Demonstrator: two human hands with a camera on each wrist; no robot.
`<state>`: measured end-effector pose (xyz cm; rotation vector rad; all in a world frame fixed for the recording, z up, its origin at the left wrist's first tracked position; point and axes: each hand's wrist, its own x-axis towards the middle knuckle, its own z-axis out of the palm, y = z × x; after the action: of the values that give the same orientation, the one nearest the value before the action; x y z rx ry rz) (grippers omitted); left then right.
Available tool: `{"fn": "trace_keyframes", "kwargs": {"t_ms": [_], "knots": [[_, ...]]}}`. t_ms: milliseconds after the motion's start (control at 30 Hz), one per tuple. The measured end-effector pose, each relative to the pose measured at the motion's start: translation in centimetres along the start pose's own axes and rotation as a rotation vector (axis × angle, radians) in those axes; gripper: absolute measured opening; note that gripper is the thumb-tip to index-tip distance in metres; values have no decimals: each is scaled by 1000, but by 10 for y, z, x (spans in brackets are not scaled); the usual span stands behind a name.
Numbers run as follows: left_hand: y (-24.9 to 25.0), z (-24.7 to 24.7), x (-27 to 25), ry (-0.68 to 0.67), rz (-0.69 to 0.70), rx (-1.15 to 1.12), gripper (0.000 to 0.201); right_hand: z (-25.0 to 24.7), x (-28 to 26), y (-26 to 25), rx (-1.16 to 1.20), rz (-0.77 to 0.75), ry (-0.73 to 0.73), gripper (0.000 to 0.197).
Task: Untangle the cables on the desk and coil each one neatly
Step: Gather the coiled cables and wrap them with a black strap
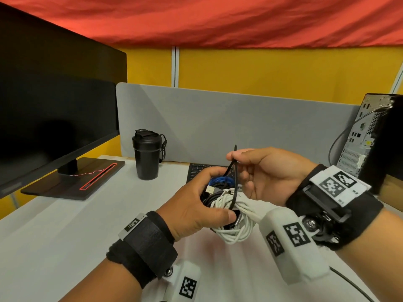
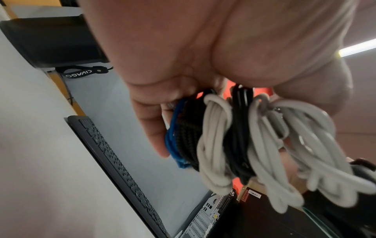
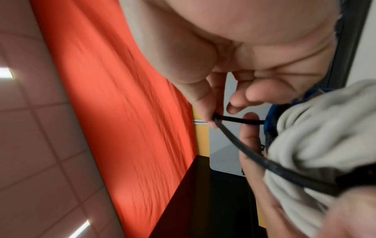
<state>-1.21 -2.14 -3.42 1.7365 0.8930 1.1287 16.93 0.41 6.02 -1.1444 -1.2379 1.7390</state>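
Observation:
My left hand (image 1: 202,201) grips a bundle of coiled cables (image 1: 231,212) above the desk: white cable loops (image 2: 270,145), a black braided cable (image 2: 188,128), a blue cable (image 2: 171,140) and a smooth black cable (image 2: 240,133). A silver USB plug (image 1: 210,189) sticks out of the bundle. My right hand (image 1: 257,168) pinches a thin black strap (image 1: 233,162) between thumb and forefinger just above the bundle. In the right wrist view the strap (image 3: 240,136) runs from the fingertips (image 3: 209,119) down around the white cable (image 3: 317,133).
A black keyboard (image 1: 196,171) lies behind the hands on the white desk (image 1: 65,225). A black tumbler (image 1: 147,156) stands to the left, near the monitor (image 1: 54,118) and its base. A computer tower (image 1: 359,136) stands at the right, against the grey partition (image 1: 218,123).

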Motion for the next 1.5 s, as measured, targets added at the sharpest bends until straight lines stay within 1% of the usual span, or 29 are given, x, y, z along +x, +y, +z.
{"fn": "trace_keyframes", "kwargs": {"t_ms": [100,167,233,300,367,467,533,600,667,767,833,967,1033,1100,1133,1200,1267,1400,1500], "knots": [[5,2,-2,-36,18,21,78,-7,-5,-3,6,-68,25,17],[7,3,-2,-58,28,43,81,-9,-7,-3,-9,-140,31,17],[9,5,-2,-69,32,68,87,-10,-8,-2,-26,-216,41,19],[10,4,-2,-61,41,112,94,-12,-9,-3,0,-245,61,21],[12,3,-2,-63,45,156,100,-16,-6,-5,61,-211,99,22],[16,5,-5,-90,52,202,104,-18,3,-4,114,-54,154,23],[18,8,-6,-111,67,222,104,-17,7,-3,87,28,178,24],[19,9,-6,-124,72,231,105,-15,7,-4,0,20,202,22],[18,8,-5,-125,65,240,106,-11,1,-8,-83,-90,217,20],[18,7,-5,-115,14,258,102,-1,-19,-14,-262,-400,254,21],[18,4,-4,-91,-1,247,94,6,-38,-13,-372,-539,237,20],[19,2,-4,-54,4,303,76,14,-71,-8,-390,-669,62,19],[19,3,-4,-59,-3,357,71,15,-74,-8,-443,-694,45,17],[20,5,-5,-63,-2,385,68,13,-68,-8,-463,-697,64,17],[21,5,-6,-65,1,386,67,11,-63,-8,-434,-684,57,17],[23,6,-7,-75,14,392,67,8,-53,-9,-336,-609,7,16],[26,8,-9,-100,30,406,66,7,-43,-9,-291,-514,-4,18],[32,12,-11,-134,48,432,62,0,-19,-15,-297,-374,44,19],[38,18,-14,-142,90,454,62,-6,-9,-22,-305,-268,99,21]]}}
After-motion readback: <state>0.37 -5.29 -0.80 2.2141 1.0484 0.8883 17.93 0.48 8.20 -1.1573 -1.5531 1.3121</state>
